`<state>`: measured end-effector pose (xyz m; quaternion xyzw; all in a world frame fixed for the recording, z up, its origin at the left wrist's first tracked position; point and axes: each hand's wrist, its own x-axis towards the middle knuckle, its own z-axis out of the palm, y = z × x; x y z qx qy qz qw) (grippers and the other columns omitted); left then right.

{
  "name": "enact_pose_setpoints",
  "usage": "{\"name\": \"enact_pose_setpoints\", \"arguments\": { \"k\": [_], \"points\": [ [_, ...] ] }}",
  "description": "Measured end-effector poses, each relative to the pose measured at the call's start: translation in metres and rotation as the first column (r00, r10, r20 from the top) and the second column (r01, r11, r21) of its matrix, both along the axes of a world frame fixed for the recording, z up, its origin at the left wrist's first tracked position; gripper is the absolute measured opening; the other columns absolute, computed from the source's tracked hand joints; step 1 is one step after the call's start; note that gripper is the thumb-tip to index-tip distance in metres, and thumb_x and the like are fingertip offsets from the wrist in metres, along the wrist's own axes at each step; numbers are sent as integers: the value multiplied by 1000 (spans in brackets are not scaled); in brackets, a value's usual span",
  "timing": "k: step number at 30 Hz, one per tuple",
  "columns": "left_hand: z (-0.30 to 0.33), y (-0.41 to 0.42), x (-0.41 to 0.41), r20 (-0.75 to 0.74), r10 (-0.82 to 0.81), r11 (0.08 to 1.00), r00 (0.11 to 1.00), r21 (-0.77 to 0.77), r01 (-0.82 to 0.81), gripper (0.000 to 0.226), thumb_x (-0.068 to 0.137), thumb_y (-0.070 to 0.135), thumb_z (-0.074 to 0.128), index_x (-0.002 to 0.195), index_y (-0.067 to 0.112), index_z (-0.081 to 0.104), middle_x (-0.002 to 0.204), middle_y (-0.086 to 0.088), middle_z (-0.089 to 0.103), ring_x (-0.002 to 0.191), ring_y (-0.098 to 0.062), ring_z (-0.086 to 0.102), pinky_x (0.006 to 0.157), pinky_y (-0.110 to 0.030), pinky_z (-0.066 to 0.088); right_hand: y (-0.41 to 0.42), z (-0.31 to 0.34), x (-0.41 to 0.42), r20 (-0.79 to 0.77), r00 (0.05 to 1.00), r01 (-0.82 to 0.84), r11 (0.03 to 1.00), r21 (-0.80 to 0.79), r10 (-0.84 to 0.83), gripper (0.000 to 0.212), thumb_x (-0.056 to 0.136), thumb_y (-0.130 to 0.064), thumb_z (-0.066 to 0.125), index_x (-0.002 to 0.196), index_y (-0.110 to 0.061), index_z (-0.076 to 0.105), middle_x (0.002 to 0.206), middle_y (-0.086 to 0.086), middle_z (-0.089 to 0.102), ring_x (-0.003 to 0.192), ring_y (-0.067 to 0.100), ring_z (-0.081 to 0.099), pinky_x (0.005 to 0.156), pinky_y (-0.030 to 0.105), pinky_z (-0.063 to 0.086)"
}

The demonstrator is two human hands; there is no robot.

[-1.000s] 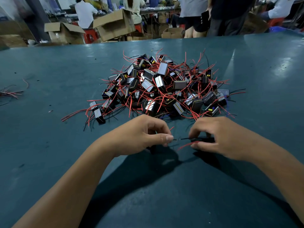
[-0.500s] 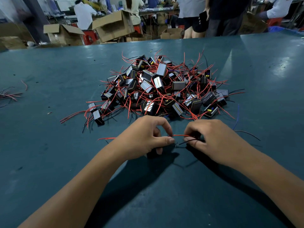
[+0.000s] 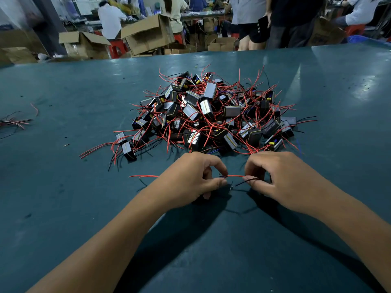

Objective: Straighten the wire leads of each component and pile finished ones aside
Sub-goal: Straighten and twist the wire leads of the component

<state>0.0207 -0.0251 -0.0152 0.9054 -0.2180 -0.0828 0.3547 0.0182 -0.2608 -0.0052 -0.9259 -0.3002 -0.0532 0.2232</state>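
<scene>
Dark teal work table (image 3: 63, 208); tangled heap of black box components with red leads (image 3: 211, 115). Left hand (image 3: 190, 180) grips one black component, right hand (image 3: 281, 178) pinches its thin red lead (image 3: 234, 176). Overpulling may kink it.

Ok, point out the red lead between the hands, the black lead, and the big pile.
red lead (image 3: 235, 176), head view, mid-span between the hands
black lead (image 3: 243, 182), head view, middle of its visible run
pile of components (image 3: 210, 90), head view, a grey block near the top
</scene>
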Motion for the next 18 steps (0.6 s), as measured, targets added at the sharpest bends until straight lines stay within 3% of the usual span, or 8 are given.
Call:
{"name": "enact_pose_setpoints", "arguments": {
  "k": [3,7,9,11,14,16,18],
  "points": [
    [-1,-1,0,36,4,1000,999,11,-5,2,96,33,67,97,32,67,57,11,67,42,0,53,43,-14,41,0,0,-1,7,1000,0,999,32,-1,14,88,-27,68,80,-28,57,77,-14,59,74,6,56,66,34,47],
    [-1,-2,0,63,17,1000,998,14,-18,9,96,34,67,88,31,65,57,11,67,41,0,53,41,-14,41,-6,6,-4,-55,998,-36,998,57,40,17,80,-46,70,83,-33,61,81,-18,63,78,3,59,63,15,41],
    [0,-1,0,71,10,1000,997,26,-12,10,95,37,67,87,32,64,58,10,67,43,-2,55,43,-19,45,-13,18,-5,-128,990,-33,979,201,59,26,78,-56,70,90,-34,65,87,-17,68,78,2,63,64,12,45],
    [2,1,-1,73,3,1000,997,24,-5,11,95,40,66,87,32,63,59,11,67,45,-4,57,44,-22,47,-19,33,-3,-135,989,-5,931,365,58,29,81,-56,63,95,-31,66,88,-9,71,78,10,67,68,25,53],
    [3,1,-1,86,-6,1000,996,-1,6,12,95,39,67,87,31,63,59,8,67,43,-6,56,42,-20,45,-5,48,9,-122,989,-29,915,402,85,15,89,-41,59,93,-29,66,89,-7,73,82,11,70,77,36,56],
    [3,0,-1,98,-12,1000,995,-9,13,12,95,37,67,87,30,62,57,7,66,41,-7,54,42,-20,44,15,49,20,-254,956,-66,949,308,149,4,93,-26,63,94,-25,67,89,-6,74,83,10,70,82,37,56],
    [2,0,-2,115,-8,1000,993,-5,9,12,95,35,68,87,32,59,57,8,66,41,-6,51,43,-19,41,31,44,29,-421,894,-95,984,154,152,8,90,-21,70,97,-20,67,89,-3,75,84,17,71,86,43,55]
  ]
}}
